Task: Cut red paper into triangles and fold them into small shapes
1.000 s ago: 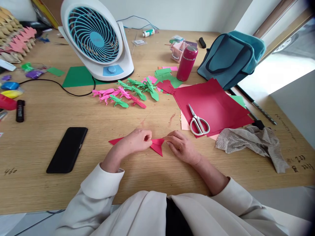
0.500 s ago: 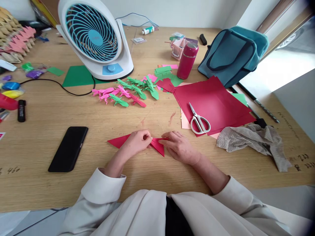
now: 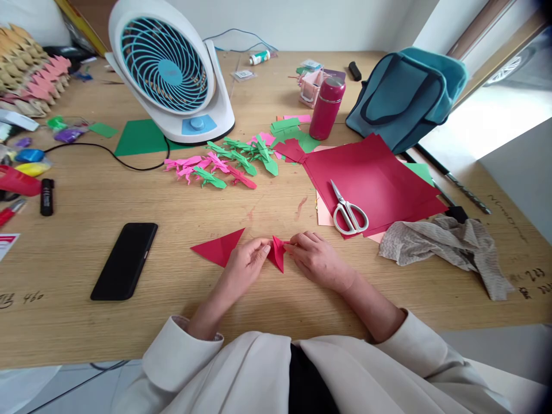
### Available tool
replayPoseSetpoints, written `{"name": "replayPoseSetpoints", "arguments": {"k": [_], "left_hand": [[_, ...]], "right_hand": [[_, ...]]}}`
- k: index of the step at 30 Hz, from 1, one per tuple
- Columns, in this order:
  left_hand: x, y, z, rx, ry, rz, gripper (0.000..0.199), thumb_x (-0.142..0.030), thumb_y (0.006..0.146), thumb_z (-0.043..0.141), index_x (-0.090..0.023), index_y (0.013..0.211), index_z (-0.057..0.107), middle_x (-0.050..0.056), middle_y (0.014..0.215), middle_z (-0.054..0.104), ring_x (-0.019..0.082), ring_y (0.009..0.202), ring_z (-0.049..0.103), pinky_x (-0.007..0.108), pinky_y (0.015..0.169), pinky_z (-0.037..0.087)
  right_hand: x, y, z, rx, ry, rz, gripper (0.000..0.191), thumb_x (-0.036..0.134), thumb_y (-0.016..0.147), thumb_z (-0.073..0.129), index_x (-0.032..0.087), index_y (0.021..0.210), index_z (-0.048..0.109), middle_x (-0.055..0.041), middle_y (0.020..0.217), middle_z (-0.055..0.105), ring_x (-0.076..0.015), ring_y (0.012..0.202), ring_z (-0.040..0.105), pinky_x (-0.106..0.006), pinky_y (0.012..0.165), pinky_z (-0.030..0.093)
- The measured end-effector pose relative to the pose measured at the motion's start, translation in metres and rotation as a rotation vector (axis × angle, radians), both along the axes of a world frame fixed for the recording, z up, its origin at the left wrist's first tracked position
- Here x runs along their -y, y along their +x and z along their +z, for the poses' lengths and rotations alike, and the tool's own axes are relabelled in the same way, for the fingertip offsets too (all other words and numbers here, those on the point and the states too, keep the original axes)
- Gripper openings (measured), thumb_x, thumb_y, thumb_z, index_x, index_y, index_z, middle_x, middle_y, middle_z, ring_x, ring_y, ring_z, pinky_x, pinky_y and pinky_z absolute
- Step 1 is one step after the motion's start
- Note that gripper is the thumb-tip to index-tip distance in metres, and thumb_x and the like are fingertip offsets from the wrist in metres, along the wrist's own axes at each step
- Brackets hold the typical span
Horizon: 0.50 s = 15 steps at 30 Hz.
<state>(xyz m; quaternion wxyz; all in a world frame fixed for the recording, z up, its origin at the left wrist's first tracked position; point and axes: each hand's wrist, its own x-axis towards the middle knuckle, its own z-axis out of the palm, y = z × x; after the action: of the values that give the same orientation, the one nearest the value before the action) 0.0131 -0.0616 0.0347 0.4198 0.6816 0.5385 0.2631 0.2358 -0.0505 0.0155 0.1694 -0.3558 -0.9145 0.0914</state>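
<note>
A small folded red paper (image 3: pixel 277 253) is between my two hands, low over the wooden table. My left hand (image 3: pixel 249 261) pinches its left side between thumb and fingers. The right edge of the same piece is pinched by my right hand (image 3: pixel 315 260). A flat red paper triangle (image 3: pixel 221 247) lies just left of my left hand, which covers its right part. Beyond my hands rests a cluster of folded green and pink paper figures (image 3: pixel 233 158). Scissors (image 3: pixel 347 213) lie on stacked red sheets (image 3: pixel 379 178) to the right.
A black phone (image 3: pixel 125 261) lies at the left, with a marker (image 3: pixel 47 197) beyond it. A fan (image 3: pixel 172 75) stands at the back left. A red bottle (image 3: pixel 328 108), a teal bag (image 3: pixel 405 98) and a crumpled cloth (image 3: pixel 448 250) are on the right.
My left hand has moved slightly down and now pinches the folded piece, whose upper tip stands up. More of the triangle on the left is uncovered. The view has shifted slightly left.
</note>
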Motion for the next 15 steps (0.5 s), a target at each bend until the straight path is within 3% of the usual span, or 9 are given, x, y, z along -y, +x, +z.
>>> {"name": "replayPoseSetpoints", "arguments": {"k": [3,6,10,15], "left_hand": [[0.015,0.003,-0.008,-0.071,0.18,-0.06,0.034,-0.029,0.1,0.04,-0.016,0.123,0.062,0.011,0.125,0.068,0.02,0.118,0.062,0.035,0.102,0.049],[0.026,0.008,-0.02,-0.249,0.358,-0.222,0.043,-0.023,0.1,0.036,-0.014,0.14,0.05,0.013,0.142,0.057,0.021,0.135,0.051,0.041,0.114,0.041],[0.034,0.012,-0.029,-0.528,0.444,-0.323,0.05,-0.026,0.1,0.038,-0.008,0.147,0.042,0.016,0.153,0.044,0.026,0.143,0.041,0.045,0.114,0.04],[0.039,0.017,-0.027,-0.723,0.46,-0.358,0.056,-0.032,0.1,0.04,-0.011,0.152,0.034,0.014,0.159,0.035,0.028,0.145,0.036,0.045,0.113,0.039]], "right_hand": [[0.0,0.0,0.0,-0.009,0.01,-0.007,0.022,0.016,0.099,0.046,0.016,0.103,0.068,-0.0119,0.1,0.063,-0.0225,0.087,0.052,-0.037,0.081,0.046],[-0.001,0.004,0.0,-0.05,0.014,-0.017,0.021,0.017,0.099,0.047,0.016,0.098,0.068,-0.0111,0.099,0.065,-0.0218,0.086,0.055,-0.036,0.08,0.046],[-0.008,0.018,0.004,-0.127,-0.006,-0.142,0.023,0.021,0.099,0.049,0.017,0.085,0.066,-0.0088,0.087,0.064,-0.0201,0.08,0.057,-0.034,0.076,0.046],[-0.013,0.034,0.009,-0.284,-0.033,-0.338,0.022,0.022,0.099,0.049,0.019,0.086,0.066,-0.0078,0.088,0.064,-0.0188,0.076,0.059,-0.032,0.068,0.046]]}}
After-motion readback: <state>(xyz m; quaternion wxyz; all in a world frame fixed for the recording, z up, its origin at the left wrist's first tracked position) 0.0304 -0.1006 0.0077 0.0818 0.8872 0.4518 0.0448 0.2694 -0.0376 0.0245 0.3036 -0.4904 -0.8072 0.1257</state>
